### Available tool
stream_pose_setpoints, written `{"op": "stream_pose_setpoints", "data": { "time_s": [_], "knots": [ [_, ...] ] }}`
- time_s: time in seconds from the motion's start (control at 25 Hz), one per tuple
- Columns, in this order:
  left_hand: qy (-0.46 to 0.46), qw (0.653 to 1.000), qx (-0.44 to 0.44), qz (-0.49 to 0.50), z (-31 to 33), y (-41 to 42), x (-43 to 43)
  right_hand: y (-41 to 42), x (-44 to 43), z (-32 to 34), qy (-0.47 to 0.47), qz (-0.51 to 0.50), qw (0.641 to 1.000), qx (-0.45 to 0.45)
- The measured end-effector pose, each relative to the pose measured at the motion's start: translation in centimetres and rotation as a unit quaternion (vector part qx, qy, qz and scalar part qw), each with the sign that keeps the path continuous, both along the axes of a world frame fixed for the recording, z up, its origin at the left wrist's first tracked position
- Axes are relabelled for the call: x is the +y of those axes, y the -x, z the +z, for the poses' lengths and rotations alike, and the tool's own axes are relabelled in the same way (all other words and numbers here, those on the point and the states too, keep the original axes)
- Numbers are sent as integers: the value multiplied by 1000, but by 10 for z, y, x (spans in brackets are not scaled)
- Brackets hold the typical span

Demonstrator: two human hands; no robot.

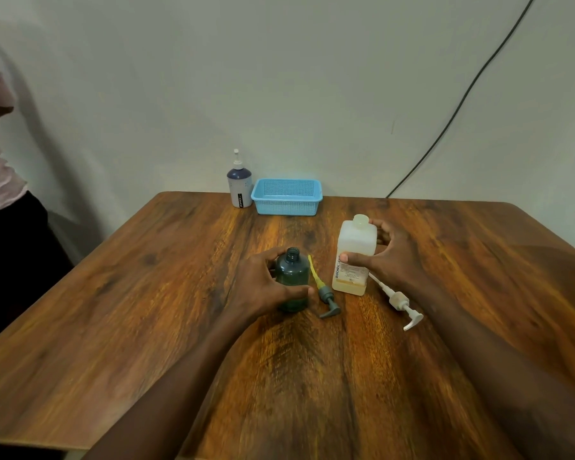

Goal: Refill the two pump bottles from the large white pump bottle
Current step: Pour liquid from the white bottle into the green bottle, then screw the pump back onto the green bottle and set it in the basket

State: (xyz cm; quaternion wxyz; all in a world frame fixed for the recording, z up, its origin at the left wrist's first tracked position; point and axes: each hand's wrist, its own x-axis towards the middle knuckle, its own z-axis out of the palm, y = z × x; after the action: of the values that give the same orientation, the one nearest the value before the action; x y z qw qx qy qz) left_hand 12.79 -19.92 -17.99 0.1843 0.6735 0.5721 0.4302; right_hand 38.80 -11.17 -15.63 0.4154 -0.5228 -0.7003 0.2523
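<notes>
Both necks stand open: we wrap the left hand [263, 283] round the dark green bottle [292, 280] to steady it. Our right hand [392, 254] clasps the large white bottle [354, 257] — judged ready to pour — pump heads laid aside.

Table [146, 327]: small pump-less bottle [292, 277] upright near centre, left hand [263, 285] around it from the left. Its pump [324, 292] lies flat just right of it. Further right, large bottle [354, 257] upright, also pump-less, right hand [390, 257] gripping its right side. Second pump [397, 302] lies flat right of and before it. At far edge: another pump bottle [239, 184] upright, basket [286, 197] touching its right.
</notes>
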Motion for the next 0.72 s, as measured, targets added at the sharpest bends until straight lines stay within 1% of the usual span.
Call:
{"op": "stream_pose_setpoints", "data": {
  "time_s": [0.16,0.24,0.32,0.4,0.44,0.48,0.52,0.56,0.6,0.64,0.72],
  "knots": [
    [12,1000,6,-5,-3,3,2,-2,0,-1,19,17,1000,-3],
    [17,1000,13,0,-4,3,2,0,-5,1,-4,-5,1000,-9],
    [21,1000,16,3,-3,3,1,3,-13,5,-87,-56,994,-31],
    [22,1000,19,4,-2,2,-1,8,-22,10,-226,-80,970,-51],
    [24,1000,16,6,-2,2,-2,11,-28,14,-284,-64,955,-53],
    [24,1000,12,10,-2,2,-3,17,-34,16,-322,-30,944,-58],
    [22,1000,10,14,-1,1,-4,23,-41,16,-337,16,939,-69],
    [18,1000,8,18,-1,1,-5,31,-47,13,-329,59,938,-93],
    [12,1000,7,23,-2,1,-6,38,-51,7,-299,88,942,-127],
    [6,1000,6,28,-2,1,-7,45,-55,0,-252,97,949,-163],
    [2,999,6,39,-2,2,-10,55,-60,-10,-138,73,960,-234]
  ]
}}
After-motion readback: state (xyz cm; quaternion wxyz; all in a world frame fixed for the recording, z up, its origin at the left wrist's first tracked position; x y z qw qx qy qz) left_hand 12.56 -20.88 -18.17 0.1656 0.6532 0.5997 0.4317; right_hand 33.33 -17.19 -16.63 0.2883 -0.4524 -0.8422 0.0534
